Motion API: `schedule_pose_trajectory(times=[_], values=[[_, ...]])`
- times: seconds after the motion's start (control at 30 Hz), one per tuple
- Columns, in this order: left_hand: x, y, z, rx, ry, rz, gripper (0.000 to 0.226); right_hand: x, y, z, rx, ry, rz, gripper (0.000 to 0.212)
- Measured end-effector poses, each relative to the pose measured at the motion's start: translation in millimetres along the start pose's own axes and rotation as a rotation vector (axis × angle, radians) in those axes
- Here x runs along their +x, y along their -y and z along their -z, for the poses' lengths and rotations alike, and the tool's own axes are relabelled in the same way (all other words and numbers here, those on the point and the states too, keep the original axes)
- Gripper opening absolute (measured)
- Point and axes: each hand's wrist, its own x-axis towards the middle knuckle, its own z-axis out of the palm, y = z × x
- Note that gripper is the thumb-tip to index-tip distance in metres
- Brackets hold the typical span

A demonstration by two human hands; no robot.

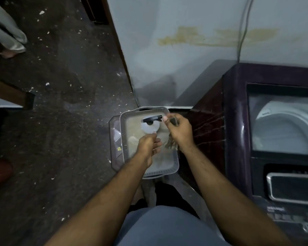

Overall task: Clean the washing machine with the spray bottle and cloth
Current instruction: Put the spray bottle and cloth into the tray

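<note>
Down beside the washing machine (274,130), a grey plastic basket (174,167) is sitting on a dark stool (115,139), just left of the machine's maroon side panel. Inside the basket a spray bottle (150,126) is standing upright — white body, black trigger head pointing toward the machine.

Both of the person's hands are hovering over the basket. The right hand (180,132), the one nearer the machine, is curling its fingers around a crumpled cloth (172,143); part of the fabric is bunching out below the palm and a dark bit is showing near the thumb, though motion blur is smearing the detail. The left hand (148,144), farther from the machine, is lying just below the bottle with its fingers loosely bent, and whether the fingertips are touching the bottle or pinching anything cannot be told.

The washing machine's lid is lying closed, its window showing the white drum, with the control panel (292,187) at the machine's near edge. Far from the machine, across the speckled floor (60,86), another person's trouser leg and bare foot (7,54) are showing.
</note>
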Motion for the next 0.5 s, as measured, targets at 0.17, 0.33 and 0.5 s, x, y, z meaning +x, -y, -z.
schedule_pose_trajectory(times=[0.17,0.33,0.5], values=[[-46.7,-1.8,-14.9,0.066,0.315,-0.111,0.043,-60.1,12.8,18.4,0.659,0.133,-0.195,0.054],[-84.4,8.4,-4.2,0.143,0.560,-0.116,0.037,-110.3,2.0,22.2,0.584,0.022,-0.147,0.073],[-96.7,35.6,7.9,0.192,0.419,-0.273,0.028,-149.4,-17.8,35.1,-0.191,-0.155,-0.068,0.068]])
